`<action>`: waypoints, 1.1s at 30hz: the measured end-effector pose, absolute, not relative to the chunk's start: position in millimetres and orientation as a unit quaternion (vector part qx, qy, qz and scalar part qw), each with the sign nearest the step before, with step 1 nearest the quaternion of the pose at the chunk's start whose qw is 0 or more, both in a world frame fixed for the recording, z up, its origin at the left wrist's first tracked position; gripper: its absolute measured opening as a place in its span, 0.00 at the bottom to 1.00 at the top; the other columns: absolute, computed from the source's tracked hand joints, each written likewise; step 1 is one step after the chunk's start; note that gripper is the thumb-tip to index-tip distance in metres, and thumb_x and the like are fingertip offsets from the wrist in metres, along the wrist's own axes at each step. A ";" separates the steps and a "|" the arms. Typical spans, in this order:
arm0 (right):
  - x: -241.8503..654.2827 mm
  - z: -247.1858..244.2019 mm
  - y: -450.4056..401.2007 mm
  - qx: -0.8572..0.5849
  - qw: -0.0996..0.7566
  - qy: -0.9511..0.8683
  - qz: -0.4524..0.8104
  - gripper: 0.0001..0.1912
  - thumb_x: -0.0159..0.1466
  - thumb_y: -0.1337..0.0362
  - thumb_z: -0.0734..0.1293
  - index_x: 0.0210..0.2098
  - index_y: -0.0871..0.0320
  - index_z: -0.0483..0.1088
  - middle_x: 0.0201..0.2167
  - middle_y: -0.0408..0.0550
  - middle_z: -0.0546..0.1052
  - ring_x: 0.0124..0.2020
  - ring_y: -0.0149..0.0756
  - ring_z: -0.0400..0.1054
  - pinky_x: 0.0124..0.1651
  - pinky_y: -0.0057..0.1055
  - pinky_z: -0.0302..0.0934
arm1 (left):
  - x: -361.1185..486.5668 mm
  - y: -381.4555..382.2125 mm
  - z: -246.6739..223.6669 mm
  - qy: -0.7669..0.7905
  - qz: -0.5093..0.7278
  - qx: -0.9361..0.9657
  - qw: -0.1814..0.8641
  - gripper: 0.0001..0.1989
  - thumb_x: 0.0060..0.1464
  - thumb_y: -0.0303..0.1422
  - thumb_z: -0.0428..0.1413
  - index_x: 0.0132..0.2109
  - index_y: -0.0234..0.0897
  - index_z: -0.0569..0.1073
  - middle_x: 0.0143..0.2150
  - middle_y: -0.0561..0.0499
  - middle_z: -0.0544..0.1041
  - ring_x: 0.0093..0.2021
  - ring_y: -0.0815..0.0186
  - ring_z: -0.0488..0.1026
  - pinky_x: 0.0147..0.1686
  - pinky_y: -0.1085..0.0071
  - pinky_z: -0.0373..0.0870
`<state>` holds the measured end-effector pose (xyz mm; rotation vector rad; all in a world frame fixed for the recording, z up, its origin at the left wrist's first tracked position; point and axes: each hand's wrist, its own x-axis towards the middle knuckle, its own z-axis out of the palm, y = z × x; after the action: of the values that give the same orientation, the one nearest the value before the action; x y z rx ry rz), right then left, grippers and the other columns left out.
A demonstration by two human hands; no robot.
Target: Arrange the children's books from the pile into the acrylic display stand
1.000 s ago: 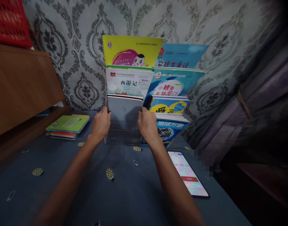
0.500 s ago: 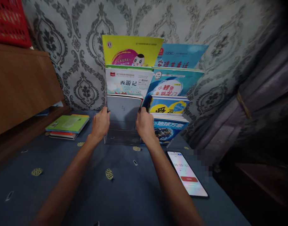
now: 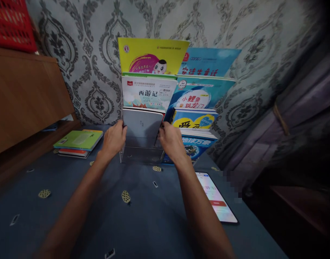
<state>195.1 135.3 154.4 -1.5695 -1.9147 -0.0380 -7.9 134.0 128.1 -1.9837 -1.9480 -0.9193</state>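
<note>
A plain grey book (image 3: 142, 124) stands in the front left tier of a clear stepped book stand (image 3: 138, 155). At its left edge my left hand (image 3: 114, 139) is closed, fingers curled round the side. My right hand (image 3: 172, 141) is closed at the book's right edge, its fingertips partly hidden. Behind the grey book rise a white storybook (image 3: 147, 92) and a yellow-green book (image 3: 154, 48). The right column holds a light blue book (image 3: 208, 61), a teal book (image 3: 208, 90), a yellow and blue book (image 3: 192, 118) and a blue book with a globe (image 3: 199, 142).
A small pile of books (image 3: 78, 141) with a green one on top lies to the left. A phone (image 3: 221, 203) showing a timer rests at the right, partly behind my right forearm. A wooden cabinet (image 3: 27, 97) bears a red basket (image 3: 13, 25). Patterned wall behind; curtain (image 3: 262, 133) right.
My right hand has shifted slightly right along the grey book's side and its wrist has turned. My left hand stays at the left edge. The view has tilted a little.
</note>
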 end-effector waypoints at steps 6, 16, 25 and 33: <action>199.4 154.9 132.3 -0.585 0.336 -0.738 -0.034 0.11 0.67 0.72 0.59 0.40 0.62 0.73 0.33 0.59 0.79 0.37 0.47 0.74 0.37 0.35 0.58 | -12.2 132.5 132.3 -0.654 -0.309 -0.684 0.091 0.11 0.64 0.36 0.46 0.44 0.37 0.70 0.38 0.41 0.79 0.44 0.51 0.77 0.43 0.61 0.68; 208.5 160.9 129.3 -0.566 0.333 -0.753 -0.041 0.11 0.66 0.71 0.61 0.40 0.61 0.76 0.31 0.57 0.81 0.34 0.47 0.75 0.36 0.35 0.57 | -20.9 128.9 137.9 -0.618 -0.300 -0.724 0.059 0.09 0.62 0.35 0.50 0.44 0.37 0.70 0.40 0.42 0.80 0.44 0.51 0.78 0.43 0.60 0.70; 216.5 167.1 125.8 -0.538 0.335 -0.773 -0.016 0.12 0.65 0.70 0.61 0.40 0.61 0.77 0.28 0.53 0.80 0.31 0.42 0.74 0.34 0.32 0.57 | -70.0 130.8 136.4 -0.582 -0.322 -0.746 -0.045 0.20 0.57 0.37 0.53 0.55 0.38 0.69 0.47 0.45 0.80 0.48 0.58 0.78 0.45 0.64 0.72; 234.1 187.0 97.2 -0.513 0.391 -0.764 -0.023 0.16 0.68 0.60 0.63 0.49 0.61 0.77 0.30 0.52 0.81 0.32 0.45 0.76 0.37 0.37 0.65 | -152.6 135.4 74.3 -0.811 -0.061 -0.579 0.046 0.30 0.61 0.50 0.46 0.57 0.27 0.70 0.60 0.26 0.71 0.61 0.41 0.68 0.56 0.47 0.66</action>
<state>234.1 97.2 187.0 -1.3021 -1.9415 -0.0591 -152.6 135.4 74.3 -1.7692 -2.4777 -0.1872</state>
